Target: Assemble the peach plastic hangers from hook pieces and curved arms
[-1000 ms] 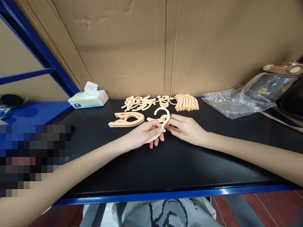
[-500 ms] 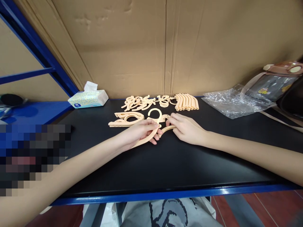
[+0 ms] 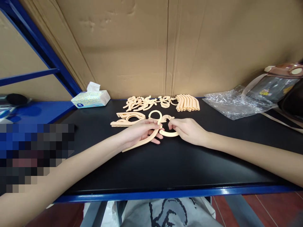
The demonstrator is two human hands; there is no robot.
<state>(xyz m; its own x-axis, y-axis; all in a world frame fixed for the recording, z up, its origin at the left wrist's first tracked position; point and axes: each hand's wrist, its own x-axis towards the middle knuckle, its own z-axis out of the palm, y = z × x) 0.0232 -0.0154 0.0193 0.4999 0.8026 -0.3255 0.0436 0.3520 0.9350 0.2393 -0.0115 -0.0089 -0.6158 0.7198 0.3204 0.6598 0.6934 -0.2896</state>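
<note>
My left hand (image 3: 144, 130) is closed on a cream hanger arm (image 3: 144, 141) with a round hanger hook (image 3: 155, 112) standing up at its top. The arm slants down to the left beneath my palm. My right hand (image 3: 189, 130) is closed around a second, curved hanger arm (image 3: 169, 134), whose free end points left, close to my left fingertips. Whether that end touches the hook piece I cannot tell. Behind my hands lies another cream hanger part (image 3: 168, 118), partly hidden. To the left rest several folded hangers (image 3: 127, 119) in a stack.
Along the back of the black table (image 3: 151, 170) lie loose hanger parts (image 3: 142, 102), hooks (image 3: 165, 101) and a row of hanger arms (image 3: 188, 102). A tissue box (image 3: 91, 98) stands at the back left. Clear plastic bag (image 3: 229, 102) and bottle (image 3: 270, 86) are at the right.
The curved arm in my right hand has swung to lie more level, with its end facing the hook piece. The arm in my left hand shows more of its length.
</note>
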